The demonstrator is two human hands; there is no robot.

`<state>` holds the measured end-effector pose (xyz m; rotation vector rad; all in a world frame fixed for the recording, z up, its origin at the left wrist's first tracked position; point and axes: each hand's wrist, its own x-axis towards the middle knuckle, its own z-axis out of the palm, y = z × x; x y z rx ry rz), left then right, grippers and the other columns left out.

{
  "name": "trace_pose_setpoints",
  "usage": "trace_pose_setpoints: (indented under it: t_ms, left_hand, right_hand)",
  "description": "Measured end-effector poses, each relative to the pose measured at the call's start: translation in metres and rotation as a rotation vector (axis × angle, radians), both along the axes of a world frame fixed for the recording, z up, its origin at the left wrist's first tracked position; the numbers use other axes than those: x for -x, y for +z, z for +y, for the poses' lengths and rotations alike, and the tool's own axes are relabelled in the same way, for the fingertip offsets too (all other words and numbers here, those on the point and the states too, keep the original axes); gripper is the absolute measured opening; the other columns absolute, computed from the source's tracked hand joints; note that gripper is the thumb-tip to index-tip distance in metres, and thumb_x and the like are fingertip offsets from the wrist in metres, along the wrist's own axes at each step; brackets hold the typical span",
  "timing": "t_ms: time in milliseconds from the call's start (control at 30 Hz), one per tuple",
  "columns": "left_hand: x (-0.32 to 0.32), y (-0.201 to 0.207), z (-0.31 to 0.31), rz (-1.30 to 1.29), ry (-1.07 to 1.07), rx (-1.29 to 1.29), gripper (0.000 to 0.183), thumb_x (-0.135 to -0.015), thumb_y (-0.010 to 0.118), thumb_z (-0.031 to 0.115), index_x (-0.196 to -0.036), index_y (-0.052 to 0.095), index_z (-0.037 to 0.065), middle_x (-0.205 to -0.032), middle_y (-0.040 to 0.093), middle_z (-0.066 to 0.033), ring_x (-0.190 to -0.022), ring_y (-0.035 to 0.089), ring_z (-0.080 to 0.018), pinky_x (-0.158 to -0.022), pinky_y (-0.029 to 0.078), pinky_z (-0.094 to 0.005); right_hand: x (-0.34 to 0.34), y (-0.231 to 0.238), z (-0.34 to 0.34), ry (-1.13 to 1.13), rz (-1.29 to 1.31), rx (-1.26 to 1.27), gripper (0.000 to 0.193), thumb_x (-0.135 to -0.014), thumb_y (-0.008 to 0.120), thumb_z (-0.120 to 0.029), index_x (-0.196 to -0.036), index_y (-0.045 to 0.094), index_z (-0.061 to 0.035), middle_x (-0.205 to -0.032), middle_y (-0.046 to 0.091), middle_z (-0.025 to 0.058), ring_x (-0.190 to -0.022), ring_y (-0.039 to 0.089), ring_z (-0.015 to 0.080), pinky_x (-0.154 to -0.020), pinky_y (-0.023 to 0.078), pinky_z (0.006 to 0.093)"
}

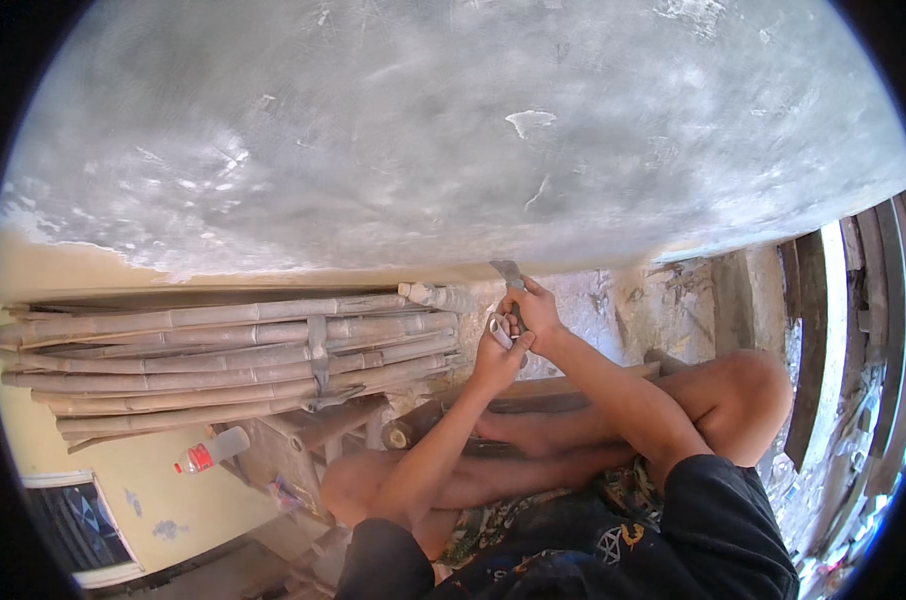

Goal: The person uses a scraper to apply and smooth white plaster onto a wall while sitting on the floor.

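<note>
In front of my crossed legs, my two hands meet just below the lower edge of a grey, white-streaked plastered wall. My right hand is closed around a putty knife. Its flat grey blade points up and left, close to the strip where the grey coat ends. Right below it, my left hand is closed with the thumb up. A small pale curved thing shows at its fingers; its kind is unclear. Whether the left hand also touches the knife's handle is hidden.
A bundle of bamboo poles stretches along the wall at left. Below it lies a clear plastic bottle with a red label. A cut log lies beside my legs. Wooden planks stand at right, and a barred window shows lower left.
</note>
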<state>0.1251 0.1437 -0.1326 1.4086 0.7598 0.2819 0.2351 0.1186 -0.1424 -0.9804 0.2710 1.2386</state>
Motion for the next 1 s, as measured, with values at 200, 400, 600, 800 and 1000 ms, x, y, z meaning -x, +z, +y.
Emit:
trace_pose_setpoints:
  t_ms: [200, 400, 600, 800, 1000]
  left_hand:
    - [0.004, -0.006, 0.000, -0.019, -0.002, -0.136, 0.031, -0.079, 0.059, 0.000, -0.079, 0.030, 0.010, -0.085, 0.038, -0.0001, -0.077, 0.038, -0.0086, -0.065, 0.037, -0.0232]
    - [0.003, -0.016, 0.003, 0.061, -0.014, -0.140, 0.027, -0.078, 0.063, 0.004, -0.096, 0.043, 0.001, -0.084, 0.044, -0.0017, -0.077, 0.044, -0.0102, -0.070, 0.040, -0.0240]
    - [0.005, -0.021, 0.004, 0.036, -0.038, -0.168, 0.026, -0.079, 0.063, 0.005, -0.095, 0.043, 0.002, -0.081, 0.043, -0.0019, -0.076, 0.044, -0.0107, -0.068, 0.040, -0.0255]
    - [0.001, -0.006, -0.003, 0.071, -0.005, -0.211, 0.025, -0.078, 0.063, 0.006, -0.091, 0.042, 0.004, -0.082, 0.043, -0.0021, -0.075, 0.043, -0.0121, -0.069, 0.039, -0.0266]
    - [-0.002, -0.003, -0.003, 0.041, -0.006, -0.272, 0.019, -0.082, 0.057, 0.005, -0.084, 0.038, 0.006, -0.078, 0.040, 0.0009, -0.074, 0.040, -0.0085, -0.064, 0.038, -0.0239]
  right_hand:
    - [0.006, 0.008, 0.001, -0.024, -0.050, 0.024, 0.012, -0.074, 0.047, 0.000, -0.085, 0.049, -0.0029, -0.057, 0.047, 0.0074, -0.042, 0.043, 0.0139, -0.033, 0.032, 0.0287]
    - [0.002, -0.004, 0.002, 0.018, -0.082, 0.011, 0.014, -0.073, 0.048, 0.001, -0.086, 0.049, -0.0027, -0.058, 0.048, 0.0075, -0.042, 0.043, 0.0140, -0.034, 0.033, 0.0284]
    - [0.000, -0.004, 0.002, 0.036, -0.062, -0.002, 0.014, -0.074, 0.048, 0.001, -0.087, 0.049, -0.0026, -0.059, 0.049, 0.0085, -0.043, 0.043, 0.0138, -0.034, 0.033, 0.0282]
    - [0.001, -0.002, -0.001, 0.034, -0.030, 0.011, 0.017, -0.074, 0.048, 0.000, -0.090, 0.048, -0.0017, -0.060, 0.049, 0.0098, -0.042, 0.043, 0.0138, -0.033, 0.033, 0.0284]
    - [0.001, -0.005, 0.003, 0.019, 0.011, -0.002, 0.020, -0.072, 0.048, 0.002, -0.091, 0.048, -0.0012, -0.058, 0.049, 0.0101, -0.042, 0.043, 0.0143, -0.033, 0.033, 0.0282]
